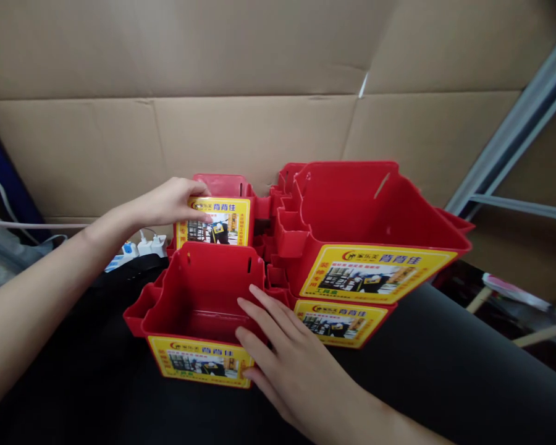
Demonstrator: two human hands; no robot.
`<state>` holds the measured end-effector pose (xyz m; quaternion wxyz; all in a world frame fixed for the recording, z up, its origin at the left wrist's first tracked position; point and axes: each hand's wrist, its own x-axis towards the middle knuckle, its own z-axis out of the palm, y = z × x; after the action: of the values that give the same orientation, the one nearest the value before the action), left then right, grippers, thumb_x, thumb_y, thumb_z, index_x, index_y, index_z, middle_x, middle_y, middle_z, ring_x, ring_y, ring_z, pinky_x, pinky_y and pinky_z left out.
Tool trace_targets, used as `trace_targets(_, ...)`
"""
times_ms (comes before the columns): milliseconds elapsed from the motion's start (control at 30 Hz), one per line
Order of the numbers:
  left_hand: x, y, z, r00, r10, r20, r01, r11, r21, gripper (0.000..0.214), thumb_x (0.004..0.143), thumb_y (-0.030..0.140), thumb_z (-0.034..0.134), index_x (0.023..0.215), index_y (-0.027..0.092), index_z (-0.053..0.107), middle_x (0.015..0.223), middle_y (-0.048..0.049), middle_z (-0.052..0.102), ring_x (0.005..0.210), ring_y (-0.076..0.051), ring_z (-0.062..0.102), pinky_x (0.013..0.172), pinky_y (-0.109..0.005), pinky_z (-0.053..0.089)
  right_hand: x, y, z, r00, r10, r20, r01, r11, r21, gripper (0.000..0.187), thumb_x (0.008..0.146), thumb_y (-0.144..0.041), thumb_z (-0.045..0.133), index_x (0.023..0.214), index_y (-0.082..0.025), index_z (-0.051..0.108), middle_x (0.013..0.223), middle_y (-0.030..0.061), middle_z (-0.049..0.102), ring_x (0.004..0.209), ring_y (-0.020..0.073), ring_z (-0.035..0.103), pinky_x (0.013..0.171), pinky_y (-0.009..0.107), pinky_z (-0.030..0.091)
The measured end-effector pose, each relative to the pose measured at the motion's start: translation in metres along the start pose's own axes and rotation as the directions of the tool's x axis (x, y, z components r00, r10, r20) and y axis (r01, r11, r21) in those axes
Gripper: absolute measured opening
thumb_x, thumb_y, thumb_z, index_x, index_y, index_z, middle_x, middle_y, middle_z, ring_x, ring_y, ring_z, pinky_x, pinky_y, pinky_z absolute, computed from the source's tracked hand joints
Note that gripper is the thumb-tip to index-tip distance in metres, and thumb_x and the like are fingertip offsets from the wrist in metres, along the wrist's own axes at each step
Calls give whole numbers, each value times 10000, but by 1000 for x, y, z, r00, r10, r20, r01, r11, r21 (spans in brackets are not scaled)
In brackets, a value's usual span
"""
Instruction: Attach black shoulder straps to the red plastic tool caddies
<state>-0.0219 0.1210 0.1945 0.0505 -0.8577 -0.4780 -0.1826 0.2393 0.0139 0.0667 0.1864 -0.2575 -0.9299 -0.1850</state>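
Observation:
Several red plastic storage bins with yellow labels stand together on a black surface. My left hand [173,201] grips the front top edge of the small back bin [222,213], fingers curled over its label. My right hand [285,349] lies with fingers stretched out against the right side of the small front bin [197,306], which holds nothing that I can see. To the right a large red bin [366,232] sits stacked on another bin [340,321], of which only the labelled front shows.
Brown cardboard sheets [259,123] form a wall close behind the bins. A white power strip with plugs [139,248] and a cable lie at the left. Grey metal shelf struts [514,154] and sticks are at the right.

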Motion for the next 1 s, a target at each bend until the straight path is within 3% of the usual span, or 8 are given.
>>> trace_targets(167,-15,1,4,975,23,-222,-5,997,79,355,746,464,598,911,149,594,873,-35,660,738,-148,593,635,-236,401,9,-1,-5,992,-18,126,6,995,97,279,829,-243,529,1103,-194,549,1372,81,422,1361,281,184,1096,408,285)
trace_targets(300,-10,-7,5,939,18,-342,-21,1000,-5,370,734,475,613,899,144,590,874,-38,654,748,-149,590,640,-229,405,14,-4,-5,984,-25,178,-2,989,146,245,827,-217,524,1068,-181,547,1364,80,421,1363,283,169,1124,424,214)
trace_targets(533,0,-9,14,953,37,-300,-14,997,78,361,728,462,619,896,144,591,847,-34,638,715,-148,569,628,-242,384,20,-5,-5,980,-26,196,-9,984,176,235,828,-214,529,1059,-169,529,1346,92,421,1358,292,174,1137,440,155)
trace_targets(767,-7,-21,8,973,24,-231,-43,996,-77,371,717,459,634,910,149,570,868,-27,639,747,-152,576,631,-231,407,23,0,-3,980,-53,194,14,980,196,209,837,-197,509,1041,-162,537,1285,92,468,1335,280,233,1138,434,137)
trace_targets(867,-11,-20,3,972,27,-233,-44,997,-68,401,718,466,631,949,144,568,902,-40,638,775,-160,578,655,-235,419,23,-3,-3,982,-48,183,12,980,198,220,829,-203,530,1043,-155,545,1281,104,473,1329,283,248,1133,446,148)
trace_targets(1000,-6,-10,4,990,43,-134,-38,999,37,380,747,466,595,960,153,563,933,-50,641,801,-172,584,678,-244,413,21,-5,-6,991,-43,125,17,980,199,244,859,-272,507,1069,-159,560,1308,121,462,1323,263,277,1115,444,212)
